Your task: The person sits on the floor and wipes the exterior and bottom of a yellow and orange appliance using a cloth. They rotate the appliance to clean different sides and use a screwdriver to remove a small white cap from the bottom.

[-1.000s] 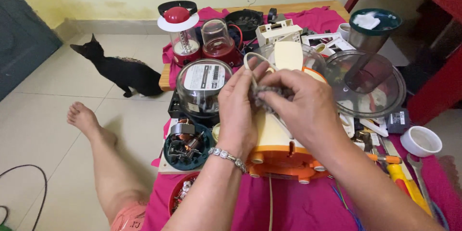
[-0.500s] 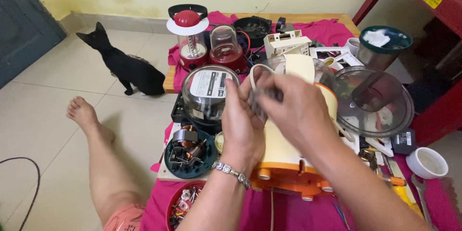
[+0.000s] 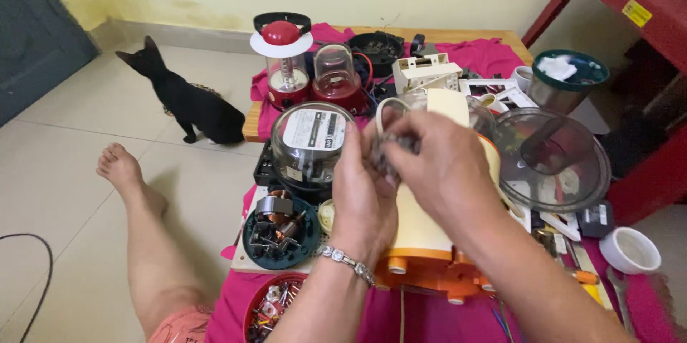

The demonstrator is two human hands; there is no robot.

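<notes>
A black cat (image 3: pixel 193 103) stands on the floor at the left, near a bare leg (image 3: pixel 143 236). On the worktop (image 3: pixel 444 35) lie an open motor (image 3: pixel 280 232) and a glass meter (image 3: pixel 311 144). The left hand (image 3: pixel 361 196) and right hand (image 3: pixel 436 168) meet above the cream and orange appliance (image 3: pixel 422 243), fingers closed on a small grey cord bundle (image 3: pixel 390 150). I think a hard pull could tip the appliance, or knock the clear bowl (image 3: pixel 554 160) beside it.
</notes>
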